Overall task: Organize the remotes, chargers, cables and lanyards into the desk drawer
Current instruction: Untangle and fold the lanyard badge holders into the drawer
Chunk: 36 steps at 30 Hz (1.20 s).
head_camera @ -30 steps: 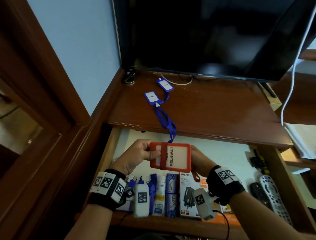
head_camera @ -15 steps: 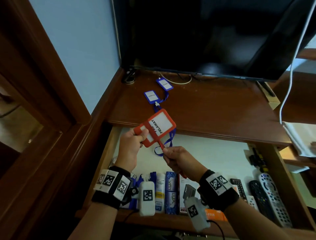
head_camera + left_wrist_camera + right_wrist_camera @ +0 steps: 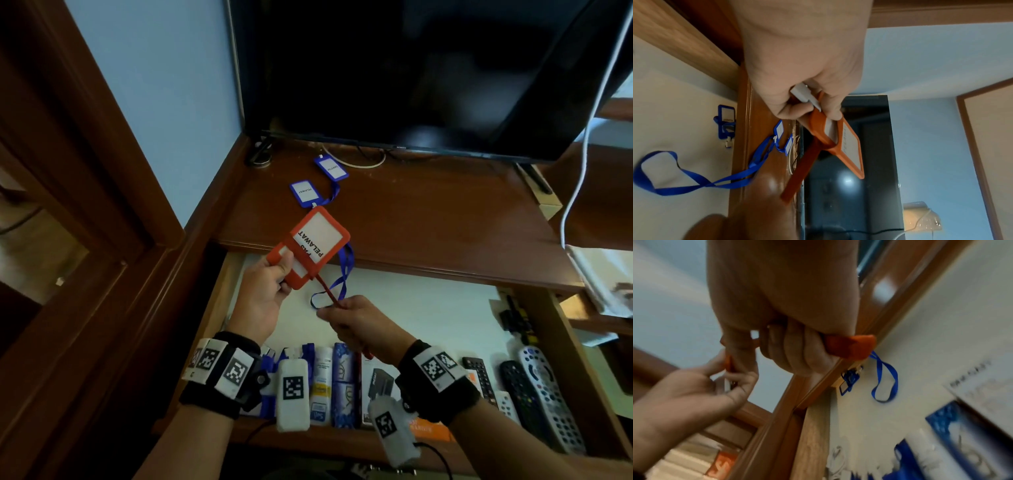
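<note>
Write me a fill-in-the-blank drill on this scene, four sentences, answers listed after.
1. The left hand holds a badge holder coloured ____.
2. The right hand grips that badge's ____.
3. Two blue badges lie on the desk under the ____.
4. The remotes lie at the drawer's ____ end.

Answers: orange; strap; TV; right

An orange badge holder (image 3: 310,248) reading PELAWAT, tilted above the open drawer (image 3: 428,308), its strap (image 3: 327,290) taut.
</note>
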### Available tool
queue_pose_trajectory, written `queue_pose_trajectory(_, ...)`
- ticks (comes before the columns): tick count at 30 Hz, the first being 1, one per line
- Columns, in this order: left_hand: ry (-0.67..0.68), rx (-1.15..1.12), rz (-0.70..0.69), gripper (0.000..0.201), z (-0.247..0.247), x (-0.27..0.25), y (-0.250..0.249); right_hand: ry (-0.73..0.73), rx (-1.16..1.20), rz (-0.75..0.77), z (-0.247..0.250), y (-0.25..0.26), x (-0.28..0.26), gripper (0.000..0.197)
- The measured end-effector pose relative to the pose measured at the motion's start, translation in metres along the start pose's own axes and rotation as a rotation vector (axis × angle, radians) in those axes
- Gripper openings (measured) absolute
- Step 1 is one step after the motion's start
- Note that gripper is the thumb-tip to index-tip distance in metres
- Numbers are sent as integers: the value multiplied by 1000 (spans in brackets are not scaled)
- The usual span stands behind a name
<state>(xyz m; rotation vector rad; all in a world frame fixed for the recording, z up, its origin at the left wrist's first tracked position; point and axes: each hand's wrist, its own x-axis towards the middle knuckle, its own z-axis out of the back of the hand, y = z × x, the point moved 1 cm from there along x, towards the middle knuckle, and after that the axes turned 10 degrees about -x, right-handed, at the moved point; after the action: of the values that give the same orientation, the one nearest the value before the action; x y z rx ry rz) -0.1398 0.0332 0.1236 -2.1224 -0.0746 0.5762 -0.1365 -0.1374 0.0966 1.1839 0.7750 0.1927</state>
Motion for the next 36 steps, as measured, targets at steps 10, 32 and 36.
queue_pose_trajectory(10, 2, -28, 7, 21, -4, 2, -1, 217, 36, -66, -3, -9, -1, 43)
queue_pose_trajectory(32, -109, 155, -79, 19, -7, 20, 5, -137, -112, 93, 18, -6, -4, 38)
queue_pose_trajectory(36, -166, 215, -85, 10, -5, 25, 10, -39, 80, 72, 25, -10, -16, 41)
